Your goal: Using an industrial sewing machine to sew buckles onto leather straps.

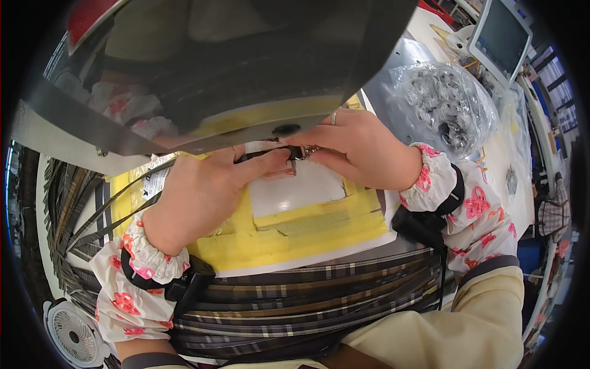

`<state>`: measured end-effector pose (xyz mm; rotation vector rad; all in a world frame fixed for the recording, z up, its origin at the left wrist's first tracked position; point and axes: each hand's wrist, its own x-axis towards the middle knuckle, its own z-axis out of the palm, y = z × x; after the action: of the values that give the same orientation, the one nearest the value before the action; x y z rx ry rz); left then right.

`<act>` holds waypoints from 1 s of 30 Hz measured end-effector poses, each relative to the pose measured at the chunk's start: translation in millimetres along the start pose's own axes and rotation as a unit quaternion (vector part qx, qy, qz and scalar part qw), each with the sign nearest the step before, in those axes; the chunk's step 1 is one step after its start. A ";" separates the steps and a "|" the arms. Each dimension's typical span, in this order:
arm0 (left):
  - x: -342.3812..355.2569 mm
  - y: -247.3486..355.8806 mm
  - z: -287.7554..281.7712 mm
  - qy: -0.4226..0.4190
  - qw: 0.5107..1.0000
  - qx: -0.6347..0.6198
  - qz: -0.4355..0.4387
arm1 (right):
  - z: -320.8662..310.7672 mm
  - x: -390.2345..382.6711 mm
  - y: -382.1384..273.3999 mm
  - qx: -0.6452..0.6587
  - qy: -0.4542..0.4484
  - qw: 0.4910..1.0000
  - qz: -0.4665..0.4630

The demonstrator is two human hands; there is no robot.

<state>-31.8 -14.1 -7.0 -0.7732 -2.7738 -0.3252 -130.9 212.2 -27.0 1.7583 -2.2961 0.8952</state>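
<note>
Both hands meet under a dark machine housing (233,55). My left hand (203,190) has its fingers on a narrow dark strap (270,152), index finger reaching toward a metal clasp (305,152) at the strap's end. My right hand (362,147) pinches that clasp between thumb and fingers. Beneath them lie a small clear plastic piece (284,172) and a white plate (295,203) taped with yellow tape (313,230) to the work surface. Long straps trail leftward from under my left hand.
A bag of metal fittings (433,101) lies at the right, below a screen (498,37). Plaid straps (301,301) lie across the front and left. A small white fan (74,332) sits lower left. Black devices (418,227) are strapped at my wrists. The housing hangs low over my fingers.
</note>
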 end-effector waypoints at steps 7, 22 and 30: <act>-5.4 7.4 -3.9 -0.036 0.995 0.078 -0.041 | -0.7 6.5 -32.0 -0.230 -0.067 0.970 -0.037; -5.8 -1.9 2.3 0.055 0.998 -0.021 -0.009 | 0.6 10.3 -25.6 -0.262 -0.042 0.962 -0.058; -15.0 8.5 2.8 0.077 0.996 -0.006 -0.034 | -1.9 10.3 -38.4 -0.224 -0.123 0.967 -0.017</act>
<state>-15.2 -13.4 -12.8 -0.6299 -2.6591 -0.3980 -99.6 198.6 -6.4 1.7675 -2.3550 0.1306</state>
